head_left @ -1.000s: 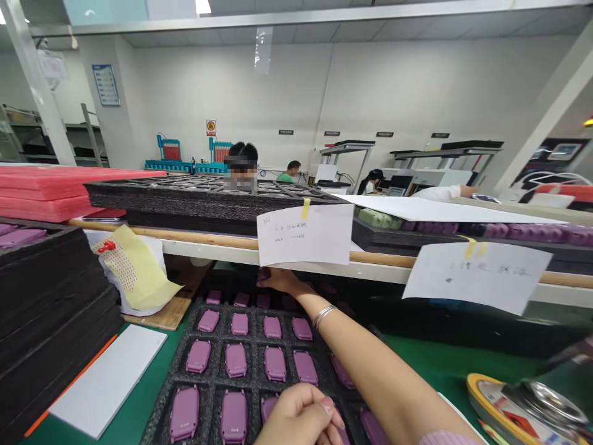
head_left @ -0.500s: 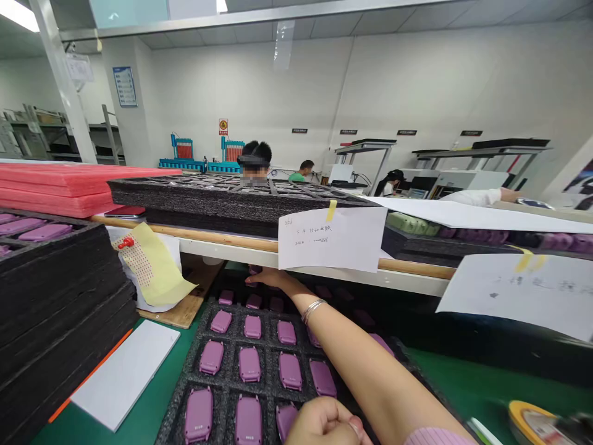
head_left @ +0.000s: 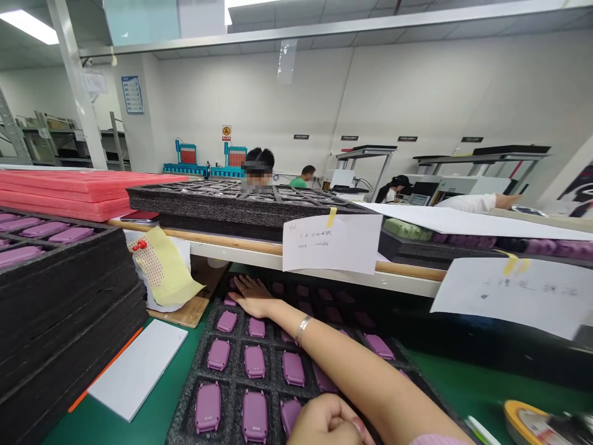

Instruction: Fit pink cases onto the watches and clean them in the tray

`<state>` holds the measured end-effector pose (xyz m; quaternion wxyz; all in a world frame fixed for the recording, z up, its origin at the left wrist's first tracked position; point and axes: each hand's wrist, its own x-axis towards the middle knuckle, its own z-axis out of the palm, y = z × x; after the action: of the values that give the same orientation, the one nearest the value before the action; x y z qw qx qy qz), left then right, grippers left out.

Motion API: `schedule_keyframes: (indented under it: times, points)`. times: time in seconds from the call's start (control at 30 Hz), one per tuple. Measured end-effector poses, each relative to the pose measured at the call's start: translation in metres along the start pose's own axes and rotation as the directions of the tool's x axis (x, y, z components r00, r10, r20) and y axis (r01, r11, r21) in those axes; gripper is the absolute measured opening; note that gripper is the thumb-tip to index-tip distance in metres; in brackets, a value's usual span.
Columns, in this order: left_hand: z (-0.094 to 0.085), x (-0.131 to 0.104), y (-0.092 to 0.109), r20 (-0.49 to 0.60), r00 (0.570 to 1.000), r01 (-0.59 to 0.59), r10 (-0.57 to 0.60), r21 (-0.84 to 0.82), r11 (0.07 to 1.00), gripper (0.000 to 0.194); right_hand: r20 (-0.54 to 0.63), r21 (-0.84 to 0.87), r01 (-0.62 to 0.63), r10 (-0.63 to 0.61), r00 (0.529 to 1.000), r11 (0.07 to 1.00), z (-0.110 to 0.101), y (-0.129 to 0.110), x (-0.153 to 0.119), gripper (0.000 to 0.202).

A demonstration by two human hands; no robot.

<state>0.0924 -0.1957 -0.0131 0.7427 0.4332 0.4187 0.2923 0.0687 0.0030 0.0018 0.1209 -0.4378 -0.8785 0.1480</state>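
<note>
A black foam tray (head_left: 183, 405) holds rows of purple watch cases (head_left: 254, 361), one per pocket, partly under the shelf. My right hand (head_left: 252, 296) reaches across to the tray's far left, palm down with fingers spread. Its thumb is close to a purple watch case (head_left: 230, 301); whether they touch I cannot tell. Over the near part of the tray my left hand (head_left: 328, 423) is closed, its fingers curled in. What it holds, if anything, is hidden. A purple watch case (head_left: 290, 415) lies just left of it, partly covered.
Overhead, a shelf edge (head_left: 241, 246) carries taped paper notes (head_left: 331, 243) and black foam trays (head_left: 222, 207). Stacked foam trays (head_left: 60, 309) stand at left beside a white slab (head_left: 139, 368). A tape roll (head_left: 528, 420) lies lower right. Several people are in the background.
My right hand has come back from the far row toward the tray's left side, its fingers now spread. My left hand remains closed. The camera view has shifted slightly.
</note>
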Motion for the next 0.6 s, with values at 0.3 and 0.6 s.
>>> schedule_keyframes:
  times: [0.3,0.6]
  points:
    - [0.006,-0.013,0.006,0.013,0.994,-0.112,0.111,0.139,0.984,0.013,0.011,-0.011,0.108,-0.108,0.994,0.994,-0.014,-0.020,-0.044,0.042]
    - [-0.006,-0.018,-0.001,0.089,0.971,-0.237,0.222,0.237,0.942,0.038,-0.006,-0.018,0.074,-0.074,0.997,0.997,-0.027,-0.037,-0.048,0.041]
